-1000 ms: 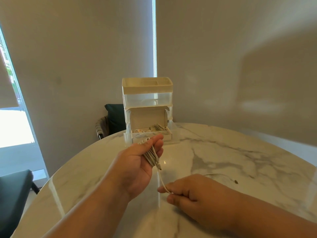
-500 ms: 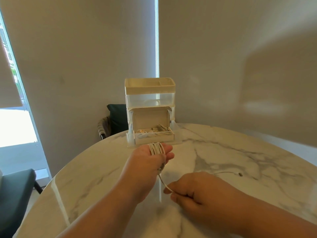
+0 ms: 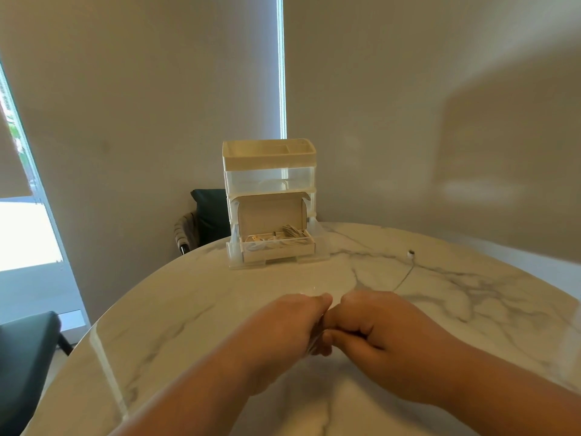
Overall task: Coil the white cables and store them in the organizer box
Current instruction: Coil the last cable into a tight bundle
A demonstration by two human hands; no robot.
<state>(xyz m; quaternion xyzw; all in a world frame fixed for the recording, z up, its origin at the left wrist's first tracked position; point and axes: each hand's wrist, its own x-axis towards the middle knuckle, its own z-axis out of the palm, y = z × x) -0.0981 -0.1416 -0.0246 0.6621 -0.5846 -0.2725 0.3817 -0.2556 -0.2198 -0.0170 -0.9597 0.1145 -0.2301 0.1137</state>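
Observation:
My left hand (image 3: 283,328) and my right hand (image 3: 374,328) meet knuckle to knuckle low over the marble table (image 3: 188,309). The coil of white cable is almost hidden between them, gripped by curled fingers of both hands. A loose length of the same white cable (image 3: 404,280) runs from my right hand back and right across the table, and its plug end (image 3: 410,253) lies flat there. The cream organizer box (image 3: 268,171) stands at the table's far edge. Its bottom drawer (image 3: 278,248) is pulled open and holds coiled white cables.
A dark chair (image 3: 207,215) stands behind the table beside the organizer. Another dark seat (image 3: 22,357) sits at the lower left, near a bright window (image 3: 25,228). The table's curved edge runs along the left.
My left hand has dropped from its raised position down to the table and my right hand has closed against it. The cable's free end now lies further back and right.

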